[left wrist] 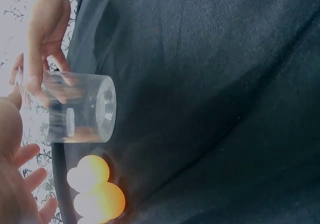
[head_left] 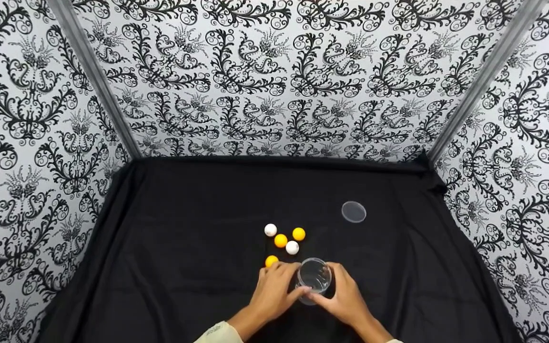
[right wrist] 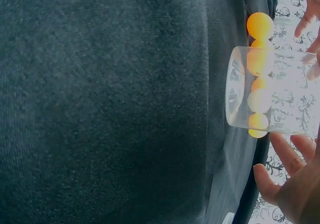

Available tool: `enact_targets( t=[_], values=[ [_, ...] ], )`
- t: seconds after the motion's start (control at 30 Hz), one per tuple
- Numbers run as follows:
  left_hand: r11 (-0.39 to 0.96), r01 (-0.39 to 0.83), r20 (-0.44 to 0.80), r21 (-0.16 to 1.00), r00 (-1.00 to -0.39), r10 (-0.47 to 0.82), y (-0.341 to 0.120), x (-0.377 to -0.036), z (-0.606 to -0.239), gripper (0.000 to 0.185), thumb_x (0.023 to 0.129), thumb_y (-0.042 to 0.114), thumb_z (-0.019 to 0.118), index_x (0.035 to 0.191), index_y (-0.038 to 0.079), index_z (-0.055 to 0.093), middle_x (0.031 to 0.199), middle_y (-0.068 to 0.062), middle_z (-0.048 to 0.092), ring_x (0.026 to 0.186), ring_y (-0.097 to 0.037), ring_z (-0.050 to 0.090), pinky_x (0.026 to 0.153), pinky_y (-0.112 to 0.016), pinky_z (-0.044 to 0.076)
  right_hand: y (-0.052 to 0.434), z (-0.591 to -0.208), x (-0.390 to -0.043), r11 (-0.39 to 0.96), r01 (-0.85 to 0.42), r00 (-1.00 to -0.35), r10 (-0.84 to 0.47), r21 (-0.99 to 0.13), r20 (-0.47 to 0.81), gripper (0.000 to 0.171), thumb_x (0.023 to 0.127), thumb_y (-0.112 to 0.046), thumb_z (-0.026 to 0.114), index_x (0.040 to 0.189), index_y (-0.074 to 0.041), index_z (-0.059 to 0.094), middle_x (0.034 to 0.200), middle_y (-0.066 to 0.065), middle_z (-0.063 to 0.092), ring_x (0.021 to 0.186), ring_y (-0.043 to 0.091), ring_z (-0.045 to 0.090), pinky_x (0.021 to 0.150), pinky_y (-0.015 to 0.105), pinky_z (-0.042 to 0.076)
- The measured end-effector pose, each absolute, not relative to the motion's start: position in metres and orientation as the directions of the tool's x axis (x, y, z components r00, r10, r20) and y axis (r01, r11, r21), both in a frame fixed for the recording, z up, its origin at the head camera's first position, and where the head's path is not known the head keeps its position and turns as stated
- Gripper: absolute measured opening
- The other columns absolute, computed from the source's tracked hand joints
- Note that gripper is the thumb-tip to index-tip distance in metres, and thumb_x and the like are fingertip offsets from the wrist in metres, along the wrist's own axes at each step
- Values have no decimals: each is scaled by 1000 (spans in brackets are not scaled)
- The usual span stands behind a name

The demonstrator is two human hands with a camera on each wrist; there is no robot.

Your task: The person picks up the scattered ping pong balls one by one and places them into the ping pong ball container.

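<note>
A clear plastic cup (head_left: 315, 275) with nothing visible inside is held between both hands, its open mouth facing the head camera. My left hand (head_left: 274, 288) holds its left side, fingertips at the rim and thumb across the near side. On the other side, my right hand (head_left: 348, 295) grips the cup, thumb in front and fingers round the right. The left wrist view shows the right fingers wrapped about the cup (left wrist: 82, 107). Just beyond the left fingers lies an orange table tennis ball (head_left: 271, 261), partly hidden by them.
White (head_left: 292, 247) and orange (head_left: 299, 234) table tennis balls lie in a loose cluster beyond the hands. Farther right, a clear round lid (head_left: 353, 212) rests on the black cloth (head_left: 198, 209). Patterned walls (head_left: 274, 95) stand behind and at both sides.
</note>
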State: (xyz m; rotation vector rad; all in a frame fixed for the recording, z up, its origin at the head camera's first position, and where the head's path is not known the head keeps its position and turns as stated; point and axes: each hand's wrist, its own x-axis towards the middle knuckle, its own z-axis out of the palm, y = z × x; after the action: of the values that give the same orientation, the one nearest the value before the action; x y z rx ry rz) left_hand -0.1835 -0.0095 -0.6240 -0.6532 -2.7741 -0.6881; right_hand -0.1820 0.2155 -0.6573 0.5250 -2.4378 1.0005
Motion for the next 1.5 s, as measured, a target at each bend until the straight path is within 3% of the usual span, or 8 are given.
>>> enact_targets(
  t=[0.17, 0.4, 0.83, 1.07, 1.5],
  values=[
    [804, 477, 320, 355, -870, 374, -24, -188, -625, 58, 92, 64, 61, 134, 23, 63, 129, 5, 68, 115, -17, 58, 89, -45, 43, 216, -658, -181, 664, -478, -843, -165, -574, 511, 80, 66, -51, 93, 127, -13, 58, 115, 10, 68, 101, 23, 69, 87, 40, 56],
    [840, 463, 356, 283, -864, 356, -47, -193, -637, 50, 92, 55, 67, 127, 20, 66, 123, 1, 67, 112, -22, 59, 88, -50, 45, 215, -659, -180, 671, -478, -838, -155, -566, 523, 82, 64, -52, 94, 127, -12, 59, 115, 7, 68, 102, 17, 68, 90, 31, 54],
    [887, 374, 182, 271, -925, 334, -68, -197, -657, 50, 89, 51, 74, 127, 20, 65, 118, -5, 61, 112, -28, 55, 90, -57, 43, 214, -658, -180, 677, -473, -839, -150, -564, 524, 85, 64, -50, 95, 126, -4, 61, 116, 5, 68, 104, 11, 66, 89, 38, 56],
    [907, 370, 166, 200, -925, 340, -69, -199, -663, 45, 90, 49, 73, 125, 21, 64, 116, -4, 65, 110, -29, 58, 88, -59, 46, 215, -655, -178, 707, -395, -889, -132, -587, 439, 85, 65, -58, 91, 129, -11, 58, 119, -4, 65, 106, 7, 64, 91, 37, 56],
    [919, 353, 188, 174, -928, 321, -66, -200, -669, 41, 92, 46, 72, 125, 22, 65, 114, -1, 68, 108, -26, 59, 88, -57, 46, 216, -657, -178, 705, -428, -867, -142, -566, 478, 85, 64, -54, 93, 127, -7, 60, 116, 0, 66, 103, 12, 67, 89, 37, 56]
  ],
)
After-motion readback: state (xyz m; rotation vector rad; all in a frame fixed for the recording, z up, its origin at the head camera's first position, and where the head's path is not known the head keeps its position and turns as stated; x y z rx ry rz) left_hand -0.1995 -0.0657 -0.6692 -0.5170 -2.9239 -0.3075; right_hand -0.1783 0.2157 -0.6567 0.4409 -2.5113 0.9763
